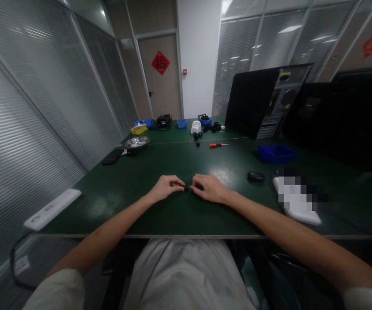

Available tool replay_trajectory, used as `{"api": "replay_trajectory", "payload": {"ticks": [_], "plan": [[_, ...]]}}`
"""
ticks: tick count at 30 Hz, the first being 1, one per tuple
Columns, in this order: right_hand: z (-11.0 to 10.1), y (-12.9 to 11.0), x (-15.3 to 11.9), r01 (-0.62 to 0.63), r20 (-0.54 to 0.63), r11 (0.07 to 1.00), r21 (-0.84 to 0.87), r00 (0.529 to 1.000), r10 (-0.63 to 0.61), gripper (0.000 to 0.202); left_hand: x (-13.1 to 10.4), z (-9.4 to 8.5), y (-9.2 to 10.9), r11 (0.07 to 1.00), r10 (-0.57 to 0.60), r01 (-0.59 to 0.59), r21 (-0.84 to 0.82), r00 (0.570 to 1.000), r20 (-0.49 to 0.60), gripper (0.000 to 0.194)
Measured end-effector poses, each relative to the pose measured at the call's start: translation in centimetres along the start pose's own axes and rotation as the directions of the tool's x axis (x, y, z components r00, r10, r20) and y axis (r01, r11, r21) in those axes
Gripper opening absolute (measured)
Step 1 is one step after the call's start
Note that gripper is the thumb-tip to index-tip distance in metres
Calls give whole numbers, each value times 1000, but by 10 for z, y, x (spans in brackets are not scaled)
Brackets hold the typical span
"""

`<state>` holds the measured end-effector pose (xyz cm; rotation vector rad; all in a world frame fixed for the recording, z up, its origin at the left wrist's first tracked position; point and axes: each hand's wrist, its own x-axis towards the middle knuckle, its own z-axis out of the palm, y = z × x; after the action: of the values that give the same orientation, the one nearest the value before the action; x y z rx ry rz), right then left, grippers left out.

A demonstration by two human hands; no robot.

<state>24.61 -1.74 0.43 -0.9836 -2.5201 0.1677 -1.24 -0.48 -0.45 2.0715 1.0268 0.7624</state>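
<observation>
Over the middle of the green table (134, 215), both hands meet at a small black part (186, 188), too small to name. My left hand (167, 188) is closed in a pinch on its left side, thumb and forefinger at the part. From the right, my right hand (209, 187) pinches with thumb and forefinger close together at a thin, light-coloured end of it. Whether that end is a separate piece is hard to tell. An orange-handled screwdriver (216, 145) lies beyond the hands.
A black mouse (255, 176) and blue tray (277, 153) are at right, near a computer case (266, 101). A white power strip (53, 209) lies at left. Farther back are a metal bowl (137, 142), a phone (113, 156), a yellow tray (138, 129) and black parts (214, 127).
</observation>
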Motion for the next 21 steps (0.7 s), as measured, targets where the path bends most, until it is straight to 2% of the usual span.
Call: {"api": "replay_trajectory", "payload": {"ticks": [21], "plan": [[2, 0, 1, 7, -2, 1000, 1, 1000, -7, 15, 1, 3, 1, 1000, 9, -9, -17, 1000, -17, 26]]}}
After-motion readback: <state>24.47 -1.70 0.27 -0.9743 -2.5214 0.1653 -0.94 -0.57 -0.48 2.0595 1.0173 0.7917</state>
